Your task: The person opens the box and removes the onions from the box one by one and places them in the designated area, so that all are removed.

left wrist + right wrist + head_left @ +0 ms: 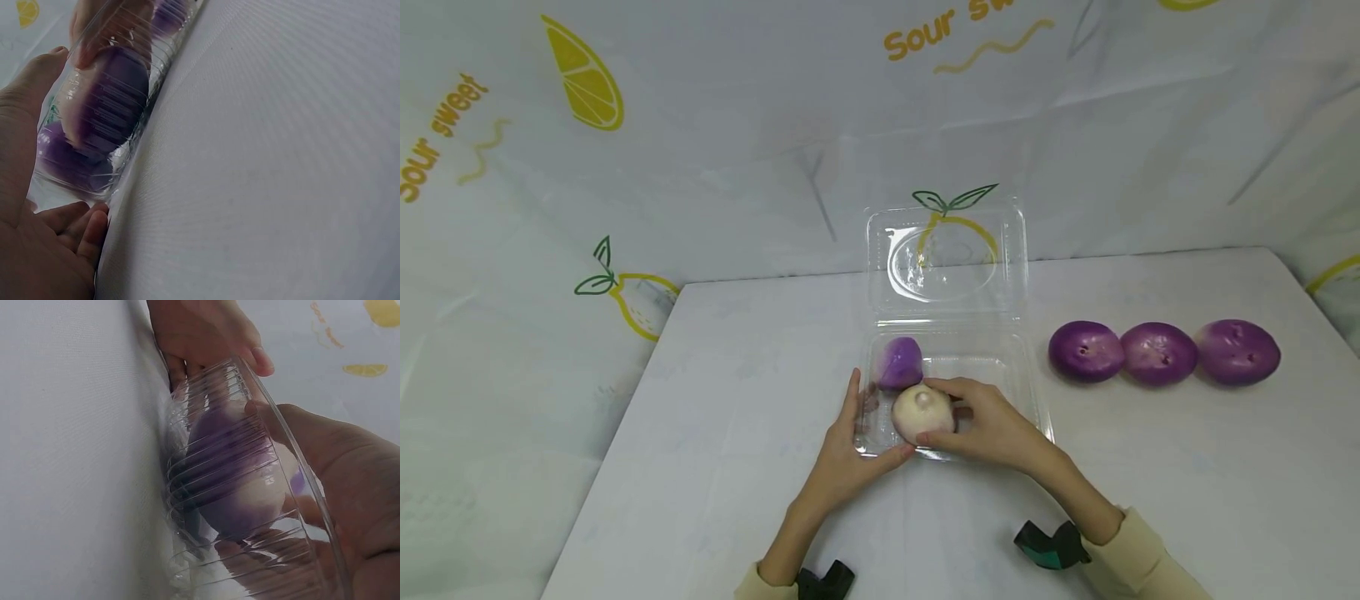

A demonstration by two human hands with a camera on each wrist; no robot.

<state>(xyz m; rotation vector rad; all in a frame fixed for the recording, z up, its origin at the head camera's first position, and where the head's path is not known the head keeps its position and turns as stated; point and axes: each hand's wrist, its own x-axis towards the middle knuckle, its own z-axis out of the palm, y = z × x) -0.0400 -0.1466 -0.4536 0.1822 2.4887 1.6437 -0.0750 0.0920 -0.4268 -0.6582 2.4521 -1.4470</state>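
Note:
A clear hinged plastic box [988,340] stands open on the table, its lid raised at the back. Inside, at the left, lies a purple round vegetable [900,364]. My right hand [996,421] grips a purple-and-white round vegetable [922,412] with a small nub on its cream top, thumb in front and fingers behind, within the box's front left part. My left hand [842,454] rests around the box's front left corner, index finger along the side and thumb along the front edge. Through the ribbed wall, the right wrist view shows the held vegetable's purple side [219,450].
Three more purple vegetables [1159,354] sit in a row on the white table [760,367], right of the box. Behind the table hangs a white cloth [737,150] printed with lemons. A dark wrist device [1052,546] shows below the right forearm.

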